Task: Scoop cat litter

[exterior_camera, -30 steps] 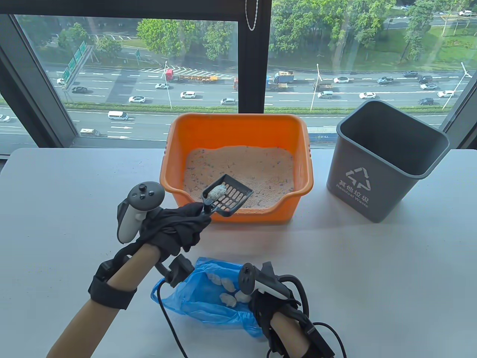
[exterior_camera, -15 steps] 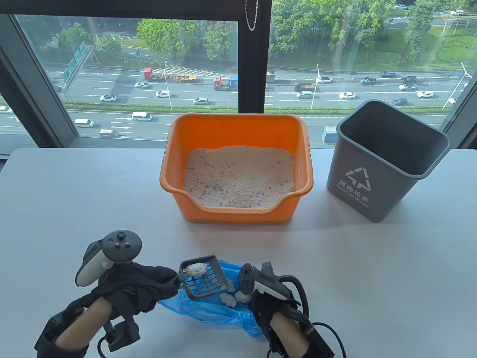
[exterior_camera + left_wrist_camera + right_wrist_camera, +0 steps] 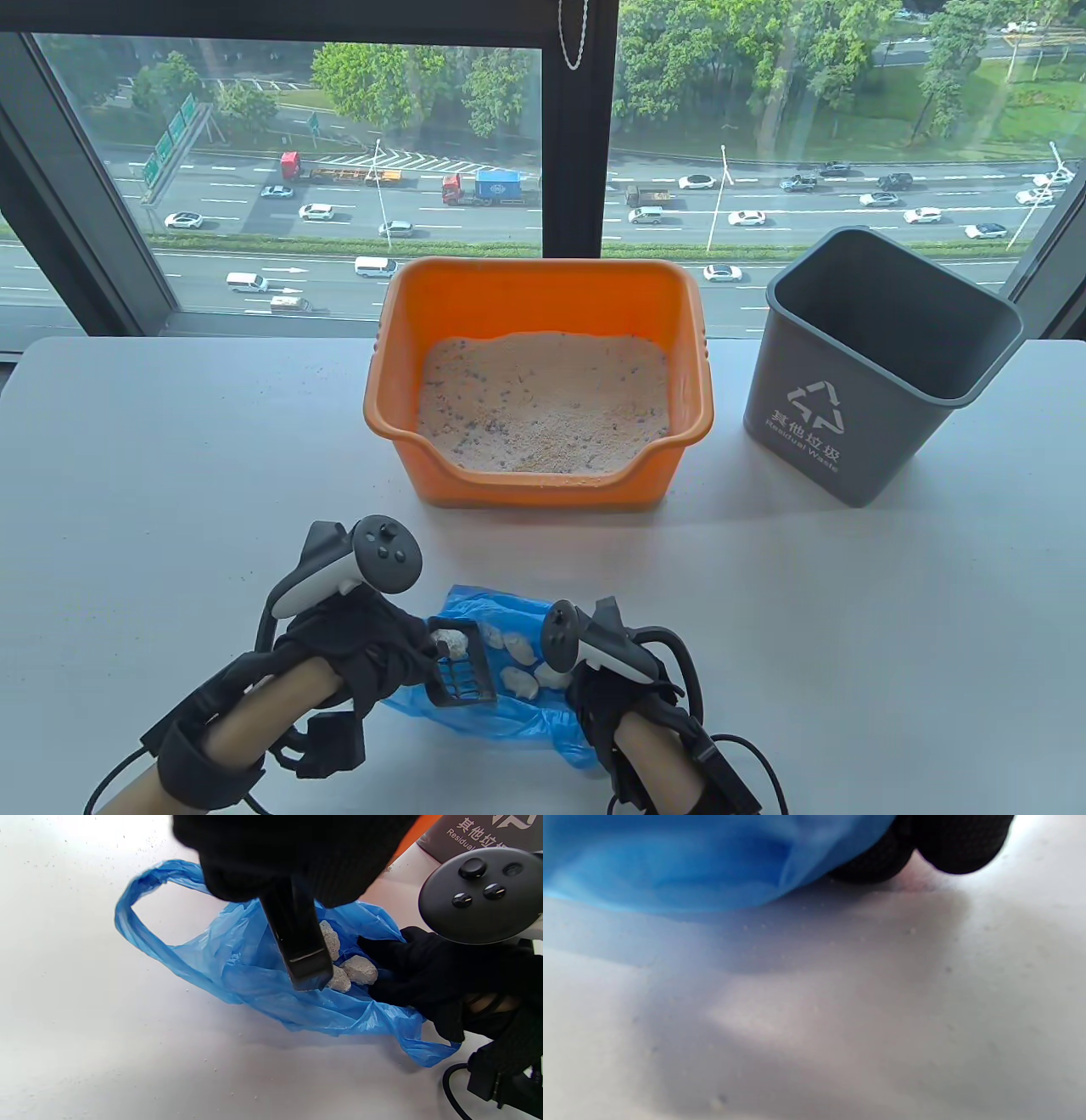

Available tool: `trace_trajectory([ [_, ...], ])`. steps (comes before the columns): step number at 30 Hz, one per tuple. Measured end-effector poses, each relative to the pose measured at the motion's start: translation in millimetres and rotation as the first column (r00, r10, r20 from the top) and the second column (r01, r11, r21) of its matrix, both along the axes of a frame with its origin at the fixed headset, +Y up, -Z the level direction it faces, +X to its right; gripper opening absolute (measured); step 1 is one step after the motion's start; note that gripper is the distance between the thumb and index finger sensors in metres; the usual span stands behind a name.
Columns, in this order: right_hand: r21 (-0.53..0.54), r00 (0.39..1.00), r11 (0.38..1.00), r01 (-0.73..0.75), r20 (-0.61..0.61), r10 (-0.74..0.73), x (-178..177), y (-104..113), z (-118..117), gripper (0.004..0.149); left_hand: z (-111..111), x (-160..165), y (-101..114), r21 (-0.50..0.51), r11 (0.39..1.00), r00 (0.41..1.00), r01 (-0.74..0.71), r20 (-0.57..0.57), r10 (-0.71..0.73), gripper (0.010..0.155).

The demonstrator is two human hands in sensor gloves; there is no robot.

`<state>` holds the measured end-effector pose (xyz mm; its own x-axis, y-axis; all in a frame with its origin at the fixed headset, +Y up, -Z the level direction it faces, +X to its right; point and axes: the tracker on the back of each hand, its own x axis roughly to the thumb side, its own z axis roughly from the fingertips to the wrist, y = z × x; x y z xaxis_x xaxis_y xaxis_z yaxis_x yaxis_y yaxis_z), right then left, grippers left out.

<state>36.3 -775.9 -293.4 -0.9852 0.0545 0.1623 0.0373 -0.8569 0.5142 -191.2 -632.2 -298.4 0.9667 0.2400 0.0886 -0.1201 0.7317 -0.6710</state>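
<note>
Scoop (image 3: 458, 671): gripped by left hand (image 3: 356, 654) fingers, tipped over blue bag (image 3: 484, 722), at 6 o'clock from litter box (image 3: 534, 382).
Bag: edge pinched by right hand (image 3: 607, 688).

My left hand (image 3: 356, 654) carried scoop (image 3: 458, 671) from litter box (image 3: 534, 289) back toward me, over blue bag (image 3: 484, 722); half second ago scoop sat level above bag with clump (image 3: 450, 643) inside, now tipped steeply into bag mouth, clump at its upper edge, wrist rolled inward
</note>
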Motion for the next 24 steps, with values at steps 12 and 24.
trace_trajectory([
  [12, 0.001, 1.0, 1.0, -0.004, 0.0, 0.004, -0.7, -0.3, 0.8, 0.071, -5.9, 24.3, 12.3, 0.127, 0.987, 0.995, 0.101, 0.011, -0.103, 0.055],
  [24, -0.006, 1.0, 1.0, 0.005, 0.003, -0.005, -0.3, -0.6, 0.5, 0.071, 20.5, -111.3, 37.6, 0.227, 0.918, 0.885, -0.325, -0.269, 0.38, 0.061],
])
